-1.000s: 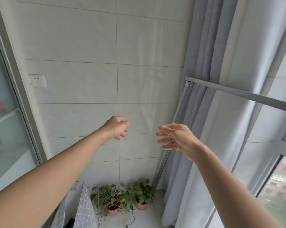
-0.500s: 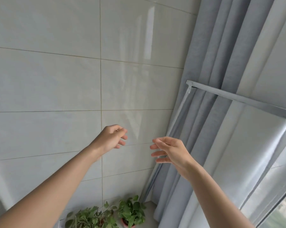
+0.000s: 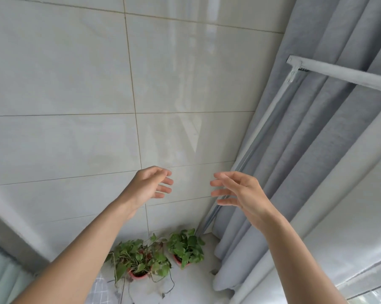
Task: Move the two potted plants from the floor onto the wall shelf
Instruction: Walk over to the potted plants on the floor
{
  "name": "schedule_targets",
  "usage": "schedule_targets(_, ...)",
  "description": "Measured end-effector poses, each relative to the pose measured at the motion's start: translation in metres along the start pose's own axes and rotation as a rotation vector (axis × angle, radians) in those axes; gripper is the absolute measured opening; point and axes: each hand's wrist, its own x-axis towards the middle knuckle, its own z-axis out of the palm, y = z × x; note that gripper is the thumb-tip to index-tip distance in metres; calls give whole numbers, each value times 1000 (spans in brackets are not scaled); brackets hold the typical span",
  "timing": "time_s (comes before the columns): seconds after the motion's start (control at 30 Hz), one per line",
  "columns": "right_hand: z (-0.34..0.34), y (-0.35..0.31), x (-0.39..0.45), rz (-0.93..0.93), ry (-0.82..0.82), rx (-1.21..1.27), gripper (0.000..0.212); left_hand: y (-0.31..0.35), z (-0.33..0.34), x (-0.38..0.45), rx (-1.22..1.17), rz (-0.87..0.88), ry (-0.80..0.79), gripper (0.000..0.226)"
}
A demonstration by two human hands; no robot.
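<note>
Hands: left hand [image 3: 149, 187] and right hand [image 3: 240, 191] both raised in front of the tiled wall, fingers spread and loosely curled, palms facing each other, nothing held in either.
Gap between hands: empty air, bare tile behind it.
Plants: two potted plants on the floor in the corner, well below the hands; left plant [image 3: 139, 258] in a reddish pot with long trailing stems, right plant [image 3: 185, 244] smaller, reddish pot, just beside the curtain [image 3: 306, 150].
Shelf: no wall shelf visible in this view; target height and position cannot be told.
Stage: judged as not started, both pots on the floor, untouched.
Risk, vines: left plant's runners sprawl across the floor [image 3: 185, 286]; lifting by foliage or stepping on a runner could tear stems or tip the pot.
Risk, neighbours: leaves of the two plants nearly touch; lifting one may drag the other.
Risk, curtain: its hem pools beside the right pot; fabric could catch on leaves.
Risk, rail: metal rail [image 3: 343, 76] juts out at upper right, a possible snag on the way up.
Near clutter: checked cloth [image 3: 99, 288] at the bottom edge, close to the left plant.
Open room: wall [image 3: 64, 84] broad and bare to the left and above; the corner narrows toward the curtain.
</note>
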Motion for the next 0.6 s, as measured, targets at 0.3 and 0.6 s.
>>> schedule_targets(0.3,-42,77,84,157,-67,33,21,-45,46,66,-53,-190,91,25)
schedule_targets(0.6,-67,169,159,349,-95,89,20,-133,103,123,-119,-377,158,24)
